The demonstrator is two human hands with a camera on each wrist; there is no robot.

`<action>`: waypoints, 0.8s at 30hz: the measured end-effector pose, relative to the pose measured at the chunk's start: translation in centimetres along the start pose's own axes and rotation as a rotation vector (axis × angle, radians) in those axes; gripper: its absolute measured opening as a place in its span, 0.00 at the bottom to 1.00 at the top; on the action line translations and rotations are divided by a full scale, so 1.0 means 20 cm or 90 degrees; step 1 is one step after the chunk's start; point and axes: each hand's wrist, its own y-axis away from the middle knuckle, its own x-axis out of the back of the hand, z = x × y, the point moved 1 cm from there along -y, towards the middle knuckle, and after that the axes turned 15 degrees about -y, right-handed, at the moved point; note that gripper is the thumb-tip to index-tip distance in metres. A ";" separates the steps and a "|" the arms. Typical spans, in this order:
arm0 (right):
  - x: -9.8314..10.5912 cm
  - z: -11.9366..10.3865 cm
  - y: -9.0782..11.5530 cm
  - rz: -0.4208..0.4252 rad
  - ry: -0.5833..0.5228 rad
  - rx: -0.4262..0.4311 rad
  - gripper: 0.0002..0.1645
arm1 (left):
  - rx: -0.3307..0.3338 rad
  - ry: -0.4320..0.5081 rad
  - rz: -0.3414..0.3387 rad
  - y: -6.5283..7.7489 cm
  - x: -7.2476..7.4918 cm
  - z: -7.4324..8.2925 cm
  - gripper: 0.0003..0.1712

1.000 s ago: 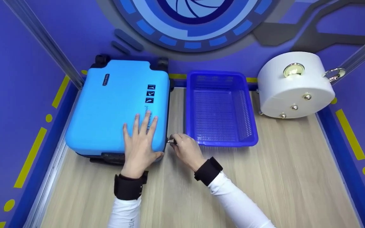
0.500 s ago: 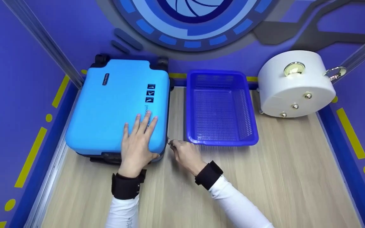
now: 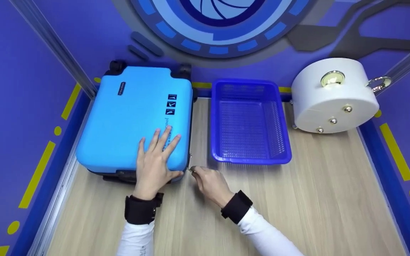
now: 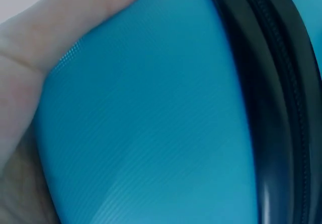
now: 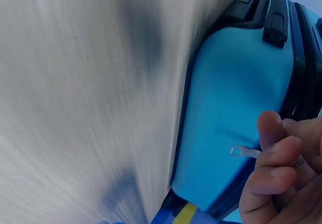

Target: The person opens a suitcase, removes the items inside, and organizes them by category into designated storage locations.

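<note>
A light blue hard-shell suitcase [image 3: 133, 117] lies flat on the left, its wheels toward the back wall. Spread over its near right corner is my left hand [image 3: 154, 169], fingers straight and thumb at the corner's side. The left wrist view shows that thumb against the blue shell beside the black zipper band [image 4: 289, 73]. My right hand [image 3: 212, 184] is at the suitcase's near right corner, pinching a metal zipper pull [image 5: 244, 151] between thumb and curled fingers. The end of the pull sticks out past the fingertips in the right wrist view.
A blue plastic basket [image 3: 287, 156] stands right of the suitcase, a narrow strip of floor between them. Farther right is a white drum-shaped case [image 3: 315, 89] with gold studs and a ring handle. Blue walls [image 3: 23, 117] enclose the wooden floor [image 3: 319, 199] on three sides.
My right hand has moved toward me along the suitcase's right edge to the near corner, still pinching the zipper pull. My left hand has stayed spread on the suitcase, shifting only slightly.
</note>
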 end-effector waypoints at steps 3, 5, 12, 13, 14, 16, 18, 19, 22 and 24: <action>0.00 0.00 0.02 0.000 -0.009 0.001 0.08 | 0.007 0.001 0.007 0.00 0.00 0.01 0.69; 0.00 0.00 0.02 0.000 -0.013 0.003 0.09 | 0.011 0.002 0.010 0.01 0.01 0.02 0.69; 0.01 0.00 0.04 -0.017 -0.027 0.016 0.10 | 0.028 -0.009 0.019 0.01 0.02 0.07 0.67; 0.01 0.00 0.05 -0.018 -0.029 0.014 0.10 | 0.030 -0.010 0.020 0.01 0.02 0.07 0.67; 0.02 0.00 0.05 -0.018 -0.030 0.012 0.10 | 0.032 -0.009 0.022 0.01 0.02 0.08 0.67; 0.03 0.00 0.06 -0.016 -0.031 0.007 0.10 | 0.036 -0.012 0.022 0.01 0.02 0.10 0.66; 0.04 0.00 0.07 -0.013 -0.029 0.004 0.10 | 0.040 -0.018 0.021 0.01 0.02 0.12 0.66; 0.04 0.01 0.07 -0.011 -0.029 0.003 0.10 | 0.042 -0.021 0.020 0.01 0.02 0.13 0.66; 0.06 0.01 0.09 -0.004 -0.027 0.002 0.09 | 0.044 -0.033 0.015 0.00 0.03 0.17 0.66; 0.06 0.02 0.10 0.001 -0.028 0.000 0.09 | 0.045 -0.035 0.012 0.00 0.03 0.19 0.67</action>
